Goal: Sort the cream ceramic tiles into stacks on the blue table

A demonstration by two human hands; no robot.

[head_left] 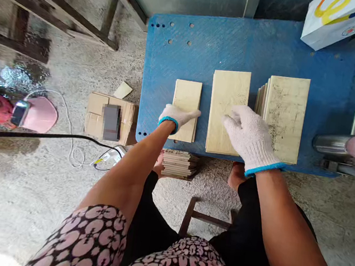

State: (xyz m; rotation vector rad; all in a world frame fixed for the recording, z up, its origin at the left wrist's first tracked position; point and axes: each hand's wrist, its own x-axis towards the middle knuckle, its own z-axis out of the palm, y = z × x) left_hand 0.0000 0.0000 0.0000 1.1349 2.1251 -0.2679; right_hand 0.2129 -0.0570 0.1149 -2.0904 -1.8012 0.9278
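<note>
Beyond the floral lap, left hand and, at three o'clock, right hand lie open on pale wooden boards; a shove could slide them off the blue table.

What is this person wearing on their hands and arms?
The left hand and right hand each wear a white knitted work glove with a blue-trimmed cuff. Forearms are bare, no watch or jewellery visible. A black short sleeve with pink flower print covers the left upper arm.
</note>
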